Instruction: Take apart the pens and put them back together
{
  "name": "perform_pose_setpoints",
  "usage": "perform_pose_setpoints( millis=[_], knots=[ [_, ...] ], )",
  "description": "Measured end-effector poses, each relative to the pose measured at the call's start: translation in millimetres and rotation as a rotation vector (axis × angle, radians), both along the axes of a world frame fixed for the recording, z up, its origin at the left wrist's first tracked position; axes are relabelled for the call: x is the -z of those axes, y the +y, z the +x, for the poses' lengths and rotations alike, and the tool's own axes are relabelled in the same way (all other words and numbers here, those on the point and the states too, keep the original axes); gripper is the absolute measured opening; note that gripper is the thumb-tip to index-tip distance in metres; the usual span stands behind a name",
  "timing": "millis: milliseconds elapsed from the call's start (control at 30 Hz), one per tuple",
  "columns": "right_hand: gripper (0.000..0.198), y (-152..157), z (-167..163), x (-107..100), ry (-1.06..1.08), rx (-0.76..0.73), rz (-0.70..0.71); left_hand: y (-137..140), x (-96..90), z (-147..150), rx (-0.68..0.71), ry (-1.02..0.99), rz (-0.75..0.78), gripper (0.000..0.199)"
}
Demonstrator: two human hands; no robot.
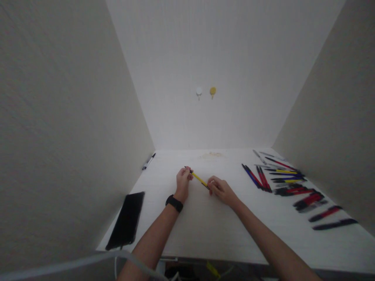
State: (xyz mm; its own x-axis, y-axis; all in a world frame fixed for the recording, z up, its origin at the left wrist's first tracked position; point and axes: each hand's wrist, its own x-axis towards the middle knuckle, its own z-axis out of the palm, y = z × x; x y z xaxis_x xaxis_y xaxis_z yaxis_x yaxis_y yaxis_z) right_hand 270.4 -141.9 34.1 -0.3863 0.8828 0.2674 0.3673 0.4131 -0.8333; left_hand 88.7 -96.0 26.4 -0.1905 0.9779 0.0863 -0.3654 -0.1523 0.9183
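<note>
A yellow pen (199,179) with dark ends is held slantwise between my two hands, over the middle of the white table (193,226). My left hand (184,180), with a black watch (174,203) on its wrist, pinches the pen near its upper-left end, where a dark tip pokes out past the fingers. The fingers of my right hand (219,189) are closed on the lower-right end, partly hiding it. The yellow middle of the barrel shows between the hands.
Many pens lie along the right side, among them a red-and-black group (307,200) and a blue pen (252,176). At the left are a black phone (126,219) with a cable and a lone pen (149,161). Walls enclose three sides; a yellow hook (212,91) hangs behind.
</note>
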Motion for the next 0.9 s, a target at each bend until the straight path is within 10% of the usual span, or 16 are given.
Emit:
perform_pose_setpoints(
  millis=[500,900],
  knots=[
    [0.032,-0.9,-4.6,0.0,-0.392,0.063,0.159,-4.3,-2.9,5.5,0.278,0.281,0.116,0.033],
    [0.033,4.9,51.2,-22.4,-1.003,1.053,0.071,6.9,18.9,2.8,0.228,0.215,0.078,0.054]
  ],
)
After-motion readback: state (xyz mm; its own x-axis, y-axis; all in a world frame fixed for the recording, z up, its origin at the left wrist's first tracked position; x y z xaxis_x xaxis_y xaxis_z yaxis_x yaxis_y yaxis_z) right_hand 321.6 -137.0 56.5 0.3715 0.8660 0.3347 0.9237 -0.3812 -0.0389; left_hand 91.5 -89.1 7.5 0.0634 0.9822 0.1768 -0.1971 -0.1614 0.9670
